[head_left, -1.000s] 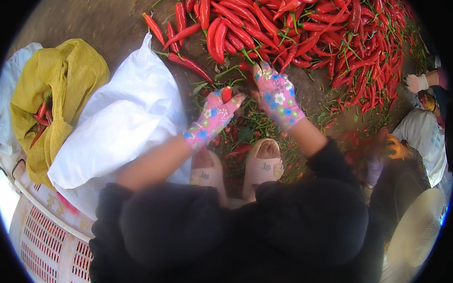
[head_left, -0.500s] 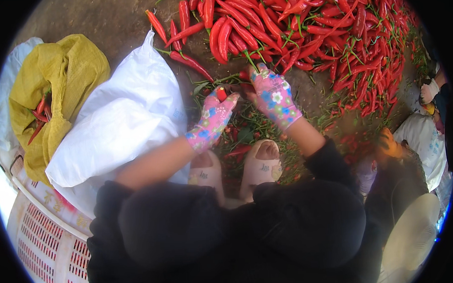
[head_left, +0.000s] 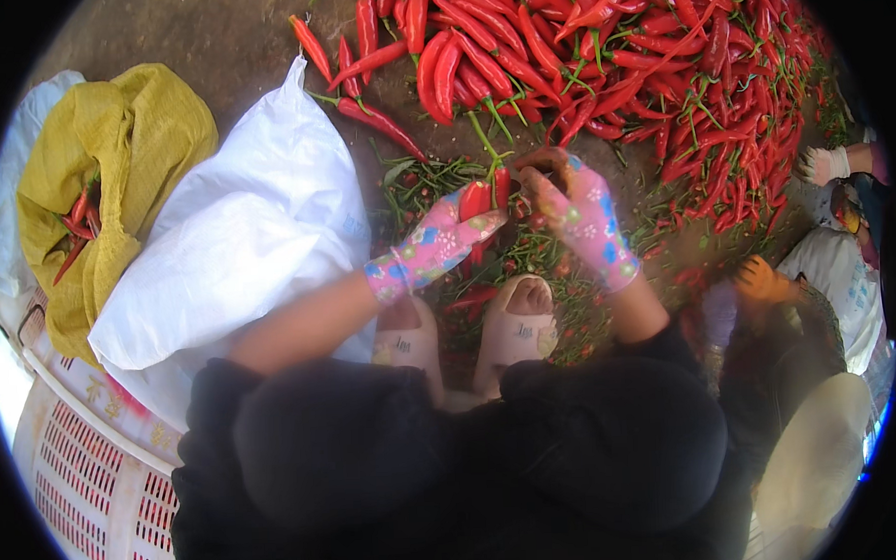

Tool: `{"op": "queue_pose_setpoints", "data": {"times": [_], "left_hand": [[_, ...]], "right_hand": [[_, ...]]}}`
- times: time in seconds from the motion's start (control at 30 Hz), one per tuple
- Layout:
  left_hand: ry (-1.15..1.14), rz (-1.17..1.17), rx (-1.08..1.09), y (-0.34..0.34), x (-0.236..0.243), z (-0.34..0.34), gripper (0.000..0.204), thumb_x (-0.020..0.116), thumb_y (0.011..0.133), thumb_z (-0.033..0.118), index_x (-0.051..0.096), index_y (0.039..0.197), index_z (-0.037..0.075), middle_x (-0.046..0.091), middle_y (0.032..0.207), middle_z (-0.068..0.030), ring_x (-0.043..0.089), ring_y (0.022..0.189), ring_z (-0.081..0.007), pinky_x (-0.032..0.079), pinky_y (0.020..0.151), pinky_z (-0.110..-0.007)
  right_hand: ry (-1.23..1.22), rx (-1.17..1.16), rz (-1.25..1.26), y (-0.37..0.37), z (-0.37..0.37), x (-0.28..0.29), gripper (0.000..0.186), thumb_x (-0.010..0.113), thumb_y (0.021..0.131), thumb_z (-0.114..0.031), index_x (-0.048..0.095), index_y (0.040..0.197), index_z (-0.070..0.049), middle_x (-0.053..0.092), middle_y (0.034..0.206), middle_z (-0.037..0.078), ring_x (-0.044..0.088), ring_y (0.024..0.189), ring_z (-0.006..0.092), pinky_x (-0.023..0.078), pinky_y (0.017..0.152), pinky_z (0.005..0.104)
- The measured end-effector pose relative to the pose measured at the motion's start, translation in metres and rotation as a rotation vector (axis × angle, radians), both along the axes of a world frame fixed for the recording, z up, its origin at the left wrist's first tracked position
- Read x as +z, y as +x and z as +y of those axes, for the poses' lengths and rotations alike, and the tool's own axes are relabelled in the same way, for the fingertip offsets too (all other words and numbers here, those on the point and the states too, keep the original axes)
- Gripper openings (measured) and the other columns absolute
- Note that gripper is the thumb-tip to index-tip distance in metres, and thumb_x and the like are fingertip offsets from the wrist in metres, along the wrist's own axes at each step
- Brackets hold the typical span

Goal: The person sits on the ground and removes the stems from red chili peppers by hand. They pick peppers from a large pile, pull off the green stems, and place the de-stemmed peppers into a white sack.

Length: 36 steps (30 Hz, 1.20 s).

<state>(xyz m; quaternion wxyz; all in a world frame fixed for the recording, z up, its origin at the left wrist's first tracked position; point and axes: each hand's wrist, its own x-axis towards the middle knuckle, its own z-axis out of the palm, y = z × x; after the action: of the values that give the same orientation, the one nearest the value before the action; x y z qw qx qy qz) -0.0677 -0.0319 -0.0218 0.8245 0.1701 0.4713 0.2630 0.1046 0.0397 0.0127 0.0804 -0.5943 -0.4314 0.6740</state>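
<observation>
Red chili peppers (head_left: pixel 474 202) with green stems pointing up and away are held in my left hand (head_left: pixel 437 243), which is closed around them. That hand wears a pink flowered glove with bare fingertips. Just right of the peppers' stem ends is my right hand (head_left: pixel 579 211), in a matching glove. Its fingers curl toward the thumb, and whatever may be between them is too small to make out. Beyond both hands lies a large pile of red chili peppers (head_left: pixel 549 54) on the ground. A few loose peppers (head_left: pixel 383 124) lie left of the pile.
Green stem scraps (head_left: pixel 558 321) litter the ground around my slippers (head_left: pixel 519 332). At left are a white sack (head_left: pixel 239 223), a yellow sack (head_left: pixel 156 117) with peppers inside, and a slotted plastic basket (head_left: pixel 79 461). Another person's orange-gloved hand (head_left: pixel 764 281) and a pale-gloved hand (head_left: pixel 827 165) are at right.
My right hand has drawn back from the pile's edge toward me. The left hand has turned, and it now shows red peppers with long green stems. The other people's hands at right have shifted.
</observation>
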Motion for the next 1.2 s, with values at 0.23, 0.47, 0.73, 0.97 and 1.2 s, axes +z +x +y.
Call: {"op": "queue_pose_setpoints", "data": {"times": [0.23,0.47,0.73,0.97,1.2], "left_hand": [[-0.169,-0.077,-0.196,-0.004,0.006,0.003,0.024,0.059,0.089,0.027,0.059,0.1,0.006,0.061,0.078,-0.0021,0.056,0.064,-0.0085,0.043,0.058,-0.023],[0.009,-0.084,-0.201,-0.007,0.001,-0.003,0.026,0.059,0.089,0.028,0.061,0.1,0.005,0.062,0.076,-0.0015,0.055,0.06,-0.006,0.041,0.053,-0.019],[-0.194,-0.362,-0.148,-0.008,-0.013,-0.015,0.032,0.053,0.092,0.033,0.061,0.107,0.005,0.064,0.075,-0.0024,0.055,0.058,-0.008,0.042,0.051,-0.022],[-0.111,-0.474,-0.407,-0.013,-0.023,-0.021,0.06,0.064,0.083,0.033,0.044,0.132,0.005,0.059,0.108,-0.009,0.057,0.08,-0.0105,0.047,0.062,-0.023],[-0.049,-0.561,-0.323,-0.015,-0.014,-0.017,0.06,0.073,0.073,0.019,0.048,0.126,0.004,0.058,0.1,-0.0059,0.056,0.081,-0.0109,0.046,0.066,-0.025]], "right_hand": [[-0.197,0.159,0.228,0.022,0.001,-0.016,0.038,0.065,0.083,-0.032,0.056,0.096,0.003,0.052,0.072,-0.001,0.046,0.061,0.0038,0.038,0.054,0.0189],[-0.641,-0.513,0.617,0.029,-0.038,-0.035,0.013,0.056,0.09,-0.016,0.054,0.095,-0.005,0.054,0.076,0.0,0.046,0.057,0.0017,0.034,0.046,0.0162],[-0.271,0.191,0.34,0.036,-0.008,-0.006,0.03,0.062,0.085,-0.023,0.056,0.102,0.0,0.059,0.087,0.003,0.055,0.079,0.0089,0.046,0.069,0.0246],[-0.336,0.198,0.453,0.016,-0.011,-0.009,0.019,0.064,0.084,-0.017,0.06,0.091,0.0,0.06,0.085,0.002,0.052,0.08,0.0072,0.045,0.072,0.0242],[-0.69,-0.282,0.699,0.012,-0.049,-0.028,0.023,0.063,0.085,-0.018,0.054,0.099,-0.003,0.051,0.08,0.0,0.046,0.062,0.0071,0.039,0.058,0.0196]]}}
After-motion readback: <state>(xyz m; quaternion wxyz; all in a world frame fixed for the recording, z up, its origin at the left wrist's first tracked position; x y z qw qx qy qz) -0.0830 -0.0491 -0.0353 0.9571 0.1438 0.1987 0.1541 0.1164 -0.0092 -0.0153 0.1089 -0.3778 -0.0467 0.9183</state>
